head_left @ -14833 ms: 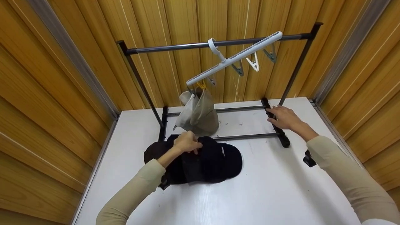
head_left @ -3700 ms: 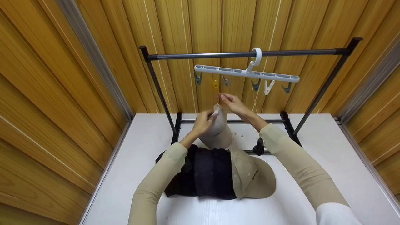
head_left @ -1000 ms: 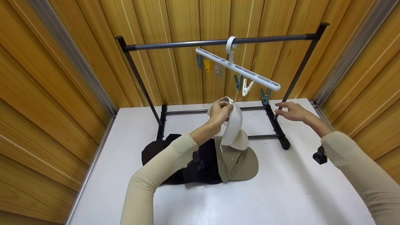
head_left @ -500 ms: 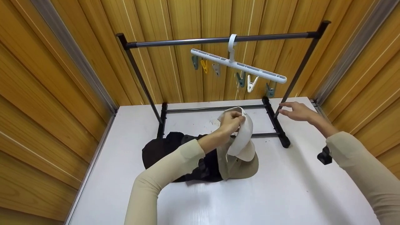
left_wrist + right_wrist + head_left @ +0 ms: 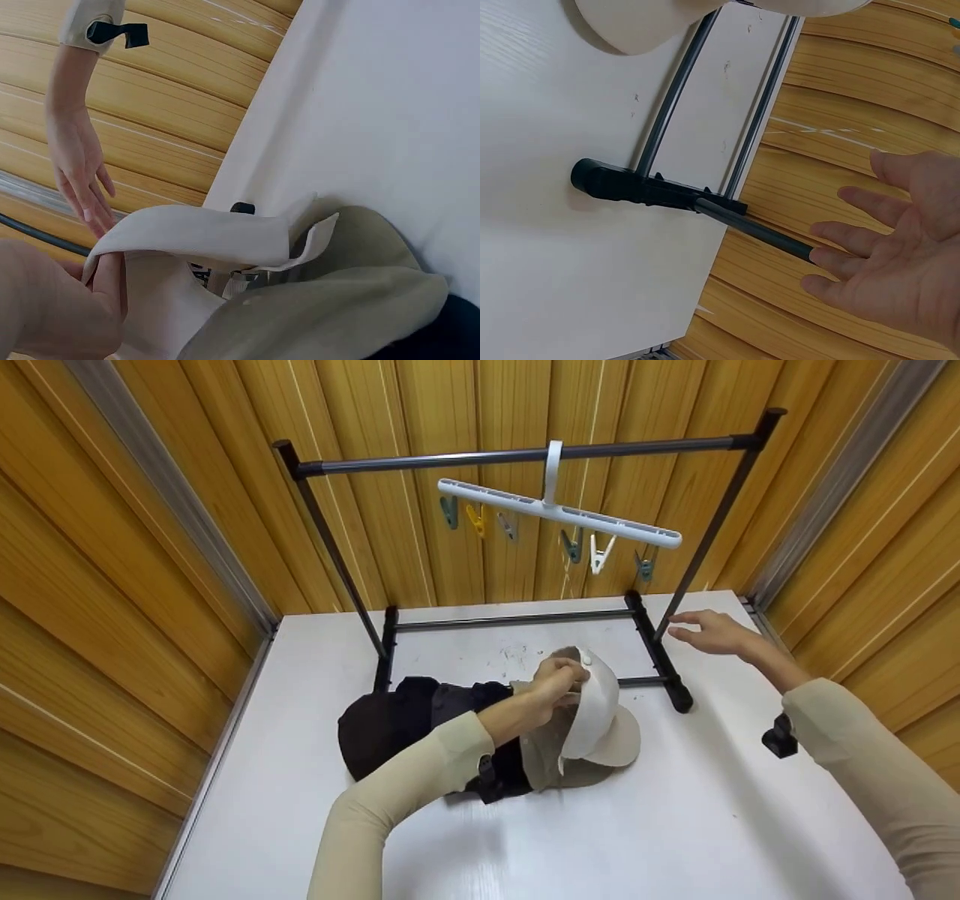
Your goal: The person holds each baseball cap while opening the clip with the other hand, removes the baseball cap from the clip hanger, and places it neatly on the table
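Note:
My left hand (image 5: 551, 690) pinches a white cap (image 5: 604, 701) by its rear edge, with the visor pointing right. The cap overlaps a khaki cap (image 5: 534, 750) at the right end of a row of dark caps (image 5: 367, 735) on the white table. In the left wrist view the white cap's sweatband (image 5: 195, 232) curves over my thumb, and the khaki cap (image 5: 322, 307) sits right beside it. My right hand (image 5: 709, 632) is held in the air by the rack's right post, its fingers (image 5: 847, 238) spread and holding nothing.
A dark metal rack (image 5: 450, 460) stands on the table (image 5: 637, 832) behind the caps. From its top rail hangs a white hanger (image 5: 570, 514) bearing several clips, among them a yellow clip (image 5: 475, 520) and a white clip (image 5: 599, 556). Wood-patterned panels (image 5: 405, 547) enclose the back and sides.
The khaki and white caps, earlier hanging from the clips, are off the hanger. Over the last second my left hand has lowered the white cap rightward onto the row's end; the hanger has swung.

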`<state>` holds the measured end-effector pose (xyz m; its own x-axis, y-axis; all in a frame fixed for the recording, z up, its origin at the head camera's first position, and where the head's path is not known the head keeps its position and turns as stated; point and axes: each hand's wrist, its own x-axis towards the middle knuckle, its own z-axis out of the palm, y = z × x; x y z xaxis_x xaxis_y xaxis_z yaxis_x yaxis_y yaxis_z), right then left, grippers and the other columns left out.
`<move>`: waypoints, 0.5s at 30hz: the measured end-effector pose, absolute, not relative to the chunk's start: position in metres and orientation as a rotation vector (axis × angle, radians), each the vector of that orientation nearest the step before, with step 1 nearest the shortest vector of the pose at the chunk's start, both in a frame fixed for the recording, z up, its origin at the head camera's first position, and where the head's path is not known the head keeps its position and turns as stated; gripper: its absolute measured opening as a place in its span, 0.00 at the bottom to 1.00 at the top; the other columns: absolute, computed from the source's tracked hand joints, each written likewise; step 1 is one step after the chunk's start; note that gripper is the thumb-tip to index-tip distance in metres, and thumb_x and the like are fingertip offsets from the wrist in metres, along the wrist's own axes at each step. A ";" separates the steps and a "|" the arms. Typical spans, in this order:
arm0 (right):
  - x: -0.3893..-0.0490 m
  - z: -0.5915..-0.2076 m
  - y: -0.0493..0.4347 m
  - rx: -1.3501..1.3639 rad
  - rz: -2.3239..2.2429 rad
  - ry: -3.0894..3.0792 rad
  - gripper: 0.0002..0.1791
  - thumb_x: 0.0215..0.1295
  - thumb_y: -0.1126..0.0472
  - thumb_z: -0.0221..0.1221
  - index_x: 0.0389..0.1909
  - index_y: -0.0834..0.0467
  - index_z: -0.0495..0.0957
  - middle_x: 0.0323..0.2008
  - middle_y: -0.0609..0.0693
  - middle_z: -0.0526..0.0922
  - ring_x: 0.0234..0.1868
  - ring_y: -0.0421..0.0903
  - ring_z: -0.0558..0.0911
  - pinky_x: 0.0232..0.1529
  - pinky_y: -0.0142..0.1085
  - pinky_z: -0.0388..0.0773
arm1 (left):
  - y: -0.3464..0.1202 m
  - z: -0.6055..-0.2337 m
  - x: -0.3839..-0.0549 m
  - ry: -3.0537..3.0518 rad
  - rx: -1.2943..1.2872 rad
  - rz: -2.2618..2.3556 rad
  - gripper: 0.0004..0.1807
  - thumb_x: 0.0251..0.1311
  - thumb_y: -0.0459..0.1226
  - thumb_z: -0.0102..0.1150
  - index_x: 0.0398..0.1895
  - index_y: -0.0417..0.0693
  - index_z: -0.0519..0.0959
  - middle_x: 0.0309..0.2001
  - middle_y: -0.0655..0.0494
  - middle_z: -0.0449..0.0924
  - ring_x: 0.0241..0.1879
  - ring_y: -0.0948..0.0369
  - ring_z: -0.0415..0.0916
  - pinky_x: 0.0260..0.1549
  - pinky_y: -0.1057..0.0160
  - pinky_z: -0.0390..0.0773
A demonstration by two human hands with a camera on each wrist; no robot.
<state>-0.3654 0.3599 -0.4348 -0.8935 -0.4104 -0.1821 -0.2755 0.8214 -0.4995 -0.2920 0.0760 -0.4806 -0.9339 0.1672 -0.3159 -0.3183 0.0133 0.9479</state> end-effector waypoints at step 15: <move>-0.364 -0.446 0.357 -0.508 -0.736 2.693 0.35 0.83 0.49 0.41 0.74 0.74 0.55 0.72 0.81 0.55 0.72 0.80 0.56 0.69 0.71 0.56 | 0.047 -0.489 -0.289 2.320 -0.055 1.683 0.03 0.59 0.30 0.67 0.34 0.38 0.86 0.25 0.56 0.83 0.22 0.64 0.79 0.25 0.65 0.84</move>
<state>-0.3641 0.3566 -0.4461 -0.8913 -0.4100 -0.1936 -0.2546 0.8058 -0.5346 -0.2893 0.0470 -0.4895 -0.9619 0.1289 -0.2412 -0.1893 0.3228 0.9274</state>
